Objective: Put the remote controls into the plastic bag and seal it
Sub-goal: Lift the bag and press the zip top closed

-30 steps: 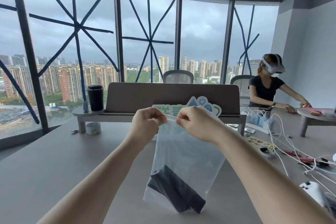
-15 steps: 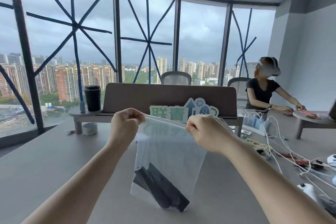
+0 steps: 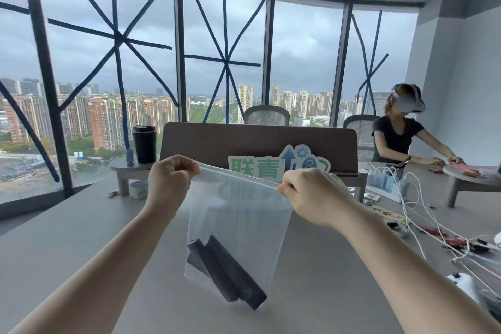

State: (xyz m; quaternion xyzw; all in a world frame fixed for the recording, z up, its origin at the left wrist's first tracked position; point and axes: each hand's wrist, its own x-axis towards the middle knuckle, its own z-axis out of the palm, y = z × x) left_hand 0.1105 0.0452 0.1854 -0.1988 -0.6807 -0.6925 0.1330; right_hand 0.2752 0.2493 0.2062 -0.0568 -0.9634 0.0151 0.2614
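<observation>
A clear plastic bag [image 3: 238,214] hangs in the air above the grey table [image 3: 81,238]. My left hand [image 3: 169,182] pinches the top left corner of its zip strip and my right hand [image 3: 311,195] pinches the top right corner, so the strip is stretched taut between them. Dark remote controls [image 3: 225,271] lie slanted together at the bottom of the bag, close to the tabletop. How many remotes there are is hard to tell through the plastic.
A brown desk divider [image 3: 257,141] with a green-lettered sign [image 3: 279,168] stands behind the bag. A black cup [image 3: 144,144] and a tape roll [image 3: 138,189] sit at the left. White cables and chargers [image 3: 393,184] cover the right. A person with a headset [image 3: 398,130] works at far right.
My hands have moved apart along the bag's top strip, from close together at the middle out to its two corners. The bag has shifted left with the remotes inside.
</observation>
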